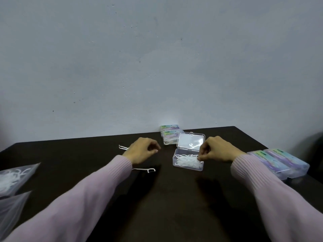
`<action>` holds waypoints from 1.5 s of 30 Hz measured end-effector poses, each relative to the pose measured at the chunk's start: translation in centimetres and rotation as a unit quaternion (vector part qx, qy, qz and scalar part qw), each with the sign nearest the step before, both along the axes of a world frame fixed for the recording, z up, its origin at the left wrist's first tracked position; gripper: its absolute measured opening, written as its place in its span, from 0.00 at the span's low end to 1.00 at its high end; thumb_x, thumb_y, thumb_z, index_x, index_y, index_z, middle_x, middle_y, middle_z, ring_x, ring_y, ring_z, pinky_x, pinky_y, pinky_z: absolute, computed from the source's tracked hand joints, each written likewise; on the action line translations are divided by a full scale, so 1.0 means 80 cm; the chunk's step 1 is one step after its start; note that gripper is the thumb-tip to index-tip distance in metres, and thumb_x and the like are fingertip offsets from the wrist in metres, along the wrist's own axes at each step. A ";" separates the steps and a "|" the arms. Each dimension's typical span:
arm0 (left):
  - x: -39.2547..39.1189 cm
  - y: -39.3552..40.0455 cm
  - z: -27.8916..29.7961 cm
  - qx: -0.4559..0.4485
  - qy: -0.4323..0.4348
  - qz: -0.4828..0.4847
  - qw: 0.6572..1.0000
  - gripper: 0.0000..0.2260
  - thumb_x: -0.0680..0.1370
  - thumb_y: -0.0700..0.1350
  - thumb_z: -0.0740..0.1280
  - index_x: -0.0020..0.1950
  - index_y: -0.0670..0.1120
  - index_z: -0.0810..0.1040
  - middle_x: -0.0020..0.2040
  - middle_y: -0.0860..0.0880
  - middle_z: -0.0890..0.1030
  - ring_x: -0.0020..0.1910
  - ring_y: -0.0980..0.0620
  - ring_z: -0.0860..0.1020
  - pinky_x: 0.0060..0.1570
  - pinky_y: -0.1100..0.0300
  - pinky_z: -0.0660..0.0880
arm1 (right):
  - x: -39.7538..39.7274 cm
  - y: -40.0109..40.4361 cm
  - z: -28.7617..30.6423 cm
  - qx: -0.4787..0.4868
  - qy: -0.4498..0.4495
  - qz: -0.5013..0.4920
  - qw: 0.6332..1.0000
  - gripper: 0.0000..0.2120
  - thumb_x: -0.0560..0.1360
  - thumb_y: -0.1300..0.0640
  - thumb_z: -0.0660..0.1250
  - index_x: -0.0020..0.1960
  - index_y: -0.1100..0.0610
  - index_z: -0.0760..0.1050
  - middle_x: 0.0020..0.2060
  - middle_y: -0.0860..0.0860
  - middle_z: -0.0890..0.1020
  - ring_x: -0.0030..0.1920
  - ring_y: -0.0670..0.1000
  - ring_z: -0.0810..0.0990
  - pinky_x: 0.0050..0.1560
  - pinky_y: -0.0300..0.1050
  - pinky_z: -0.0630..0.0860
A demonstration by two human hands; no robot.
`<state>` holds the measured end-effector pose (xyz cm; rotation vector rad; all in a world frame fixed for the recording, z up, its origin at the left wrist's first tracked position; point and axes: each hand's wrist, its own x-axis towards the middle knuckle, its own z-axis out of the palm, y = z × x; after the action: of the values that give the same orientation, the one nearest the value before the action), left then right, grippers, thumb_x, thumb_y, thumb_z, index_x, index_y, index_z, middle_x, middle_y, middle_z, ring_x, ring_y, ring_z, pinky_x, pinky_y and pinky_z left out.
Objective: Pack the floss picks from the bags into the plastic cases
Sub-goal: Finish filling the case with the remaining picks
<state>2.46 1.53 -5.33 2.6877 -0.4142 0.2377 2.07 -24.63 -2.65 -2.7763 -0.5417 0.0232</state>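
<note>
Nearest me, at the left edge of the dark table (166, 198), lie two clear bags (14, 175), the farther one with floss picks inside. A loose pick (145, 170) rests just beside my left sleeve, another (123, 147) beyond the left hand (141, 151), whose fingers are loosely curled and hold nothing I can make out. My right hand (215, 151) has its fingers pinched at the picks in the open case (187, 159), lid up. I judge I am settling picks into it; next, gather the strays and shut the lid. Closed cases sit right (279, 163) and at the wall (170, 135).
</note>
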 end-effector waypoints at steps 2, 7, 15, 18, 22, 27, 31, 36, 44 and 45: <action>-0.003 0.029 0.003 0.018 0.015 0.021 1.000 0.07 0.77 0.44 0.68 0.54 0.48 0.81 0.53 0.50 0.82 0.53 0.54 0.78 0.58 0.55 0.73 | 0.000 0.004 0.004 0.002 -0.023 -0.008 1.000 0.05 0.71 0.50 0.72 0.41 0.52 0.80 0.38 0.46 0.79 0.44 0.47 0.79 0.48 0.44 0.76; -0.021 0.075 0.012 0.033 0.117 0.051 0.991 0.08 0.74 0.49 0.71 0.51 0.47 0.81 0.49 0.50 0.81 0.50 0.55 0.78 0.52 0.63 0.73 | 0.000 0.022 0.003 0.006 -0.082 -0.031 0.996 0.05 0.72 0.49 0.69 0.42 0.51 0.78 0.42 0.47 0.79 0.43 0.47 0.76 0.43 0.41 0.68; -0.045 0.101 0.018 0.067 0.230 0.104 0.965 0.13 0.67 0.47 0.77 0.48 0.46 0.81 0.40 0.54 0.80 0.42 0.57 0.78 0.42 0.67 0.72 | -0.011 0.083 -0.019 -0.020 -0.151 0.025 0.988 0.07 0.76 0.54 0.64 0.52 0.52 0.78 0.52 0.50 0.80 0.53 0.50 0.77 0.58 0.45 0.70; -0.049 0.100 0.014 0.054 0.235 0.089 0.966 0.05 0.72 0.38 0.73 0.48 0.41 0.83 0.39 0.52 0.81 0.36 0.59 0.78 0.37 0.70 0.74 | -0.023 0.127 -0.022 -0.004 -0.115 0.105 0.988 0.07 0.75 0.53 0.66 0.51 0.53 0.79 0.50 0.49 0.81 0.51 0.49 0.78 0.49 0.40 0.72; -0.048 0.105 0.007 0.079 0.207 0.071 0.972 0.05 0.74 0.37 0.69 0.47 0.42 0.83 0.46 0.48 0.83 0.42 0.57 0.78 0.49 0.64 0.76 | -0.026 0.180 -0.035 -0.057 -0.090 0.141 0.984 0.09 0.75 0.51 0.66 0.53 0.52 0.78 0.53 0.49 0.80 0.56 0.51 0.77 0.50 0.44 0.71; -0.033 0.117 0.002 0.109 0.129 0.102 0.980 0.03 0.78 0.43 0.65 0.49 0.48 0.78 0.52 0.50 0.80 0.51 0.51 0.78 0.56 0.56 0.72 | -0.015 0.205 -0.040 -0.071 -0.106 0.163 0.978 0.08 0.76 0.56 0.63 0.52 0.55 0.78 0.55 0.52 0.79 0.57 0.52 0.75 0.56 0.48 0.69; -0.007 0.128 -0.004 0.112 0.023 0.105 0.988 0.02 0.77 0.42 0.65 0.47 0.49 0.75 0.49 0.51 0.81 0.51 0.51 0.78 0.57 0.57 0.67 | 0.004 0.197 -0.033 -0.056 -0.008 0.194 0.979 0.07 0.75 0.54 0.66 0.53 0.51 0.78 0.52 0.48 0.81 0.52 0.48 0.78 0.56 0.45 0.71; 0.024 0.129 -0.014 0.119 -0.003 0.109 0.987 0.12 0.77 0.43 0.66 0.61 0.48 0.74 0.51 0.50 0.81 0.54 0.50 0.77 0.56 0.56 0.65 | 0.020 0.185 -0.033 -0.078 0.004 0.217 0.973 0.05 0.74 0.57 0.67 0.48 0.51 0.80 0.44 0.43 0.80 0.44 0.41 0.75 0.56 0.42 0.71; 0.054 0.127 -0.016 0.047 0.048 0.143 0.987 0.06 0.75 0.43 0.70 0.51 0.47 0.81 0.50 0.49 0.81 0.52 0.51 0.78 0.51 0.60 0.72 | 0.023 0.181 -0.036 -0.092 0.011 0.228 0.969 0.07 0.78 0.55 0.61 0.53 0.54 0.75 0.49 0.47 0.77 0.54 0.46 0.75 0.60 0.45 0.62; 0.056 0.126 -0.015 0.047 0.048 0.144 0.987 0.05 0.74 0.43 0.70 0.49 0.47 0.81 0.49 0.49 0.81 0.51 0.51 0.79 0.50 0.60 0.72 | 0.024 0.176 -0.034 -0.069 0.007 0.221 0.973 0.07 0.78 0.54 0.61 0.53 0.54 0.75 0.48 0.47 0.78 0.52 0.46 0.76 0.59 0.44 0.64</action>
<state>6.91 11.58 -6.51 2.8324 -0.0062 0.1729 3.95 -10.52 -5.39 -2.7202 -1.1843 0.1848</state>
